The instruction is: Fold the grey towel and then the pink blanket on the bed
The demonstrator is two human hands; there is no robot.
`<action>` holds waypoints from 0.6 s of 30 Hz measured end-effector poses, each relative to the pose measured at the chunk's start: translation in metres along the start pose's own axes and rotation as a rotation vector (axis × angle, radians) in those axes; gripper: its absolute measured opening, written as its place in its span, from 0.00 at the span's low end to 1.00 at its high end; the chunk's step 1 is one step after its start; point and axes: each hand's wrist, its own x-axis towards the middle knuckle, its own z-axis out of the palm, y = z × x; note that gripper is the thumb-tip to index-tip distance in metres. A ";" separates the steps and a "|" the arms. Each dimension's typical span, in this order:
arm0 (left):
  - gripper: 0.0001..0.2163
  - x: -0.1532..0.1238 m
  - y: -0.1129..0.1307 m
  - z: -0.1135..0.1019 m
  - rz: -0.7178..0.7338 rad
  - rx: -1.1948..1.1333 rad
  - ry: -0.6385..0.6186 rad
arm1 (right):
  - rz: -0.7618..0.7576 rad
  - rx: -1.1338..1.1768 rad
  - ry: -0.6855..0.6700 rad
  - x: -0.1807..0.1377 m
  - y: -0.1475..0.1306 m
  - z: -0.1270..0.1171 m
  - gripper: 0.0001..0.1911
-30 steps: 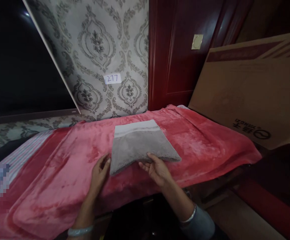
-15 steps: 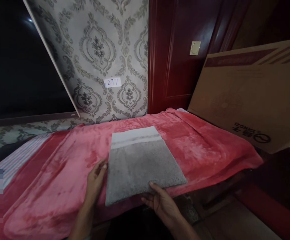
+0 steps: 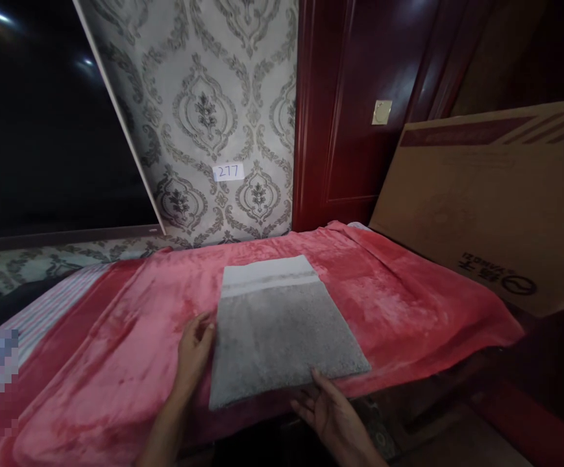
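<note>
A folded grey towel (image 3: 286, 337) with a pale band along its far end lies flat on a pink blanket (image 3: 140, 324). Beside its left edge is my left hand (image 3: 195, 350), its fingers loosely curved and its thumb apart from them, the fingertips close to the towel's side. My right hand (image 3: 333, 408) is at the near edge, palm turned up. Its thumb tip rests on the towel's edge, while the other fingers spread below and in front of that edge, not closed on the cloth.
A large cardboard box (image 3: 481, 194) leans at the right against a dark red door panel (image 3: 340, 130). A television (image 3: 52, 130) stands at the left. Striped cloth (image 3: 62, 305) shows beside the blanket. A paper label (image 3: 228, 171) marked 277 is on the wallpaper.
The whole view has shifted a little, so everything appears slightly lower and further right. My right hand has slid slightly rightward along the towel's near edge; the towel still lies flat.
</note>
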 end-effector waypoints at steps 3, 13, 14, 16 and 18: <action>0.23 0.033 0.019 0.014 0.211 0.169 -0.104 | 0.026 0.002 0.002 0.003 0.000 -0.002 0.34; 0.30 0.157 0.085 0.128 0.264 0.568 -0.669 | 0.136 0.084 -0.086 0.016 0.000 -0.011 0.35; 0.31 0.165 0.083 0.138 0.250 0.582 -0.682 | 0.159 0.088 -0.107 0.019 0.001 -0.014 0.35; 0.33 0.177 0.078 0.154 0.216 0.614 -0.704 | 0.180 0.085 -0.134 0.022 0.003 -0.021 0.36; 0.33 0.188 0.072 0.166 0.190 0.637 -0.725 | 0.145 0.080 -0.118 0.024 0.009 -0.025 0.35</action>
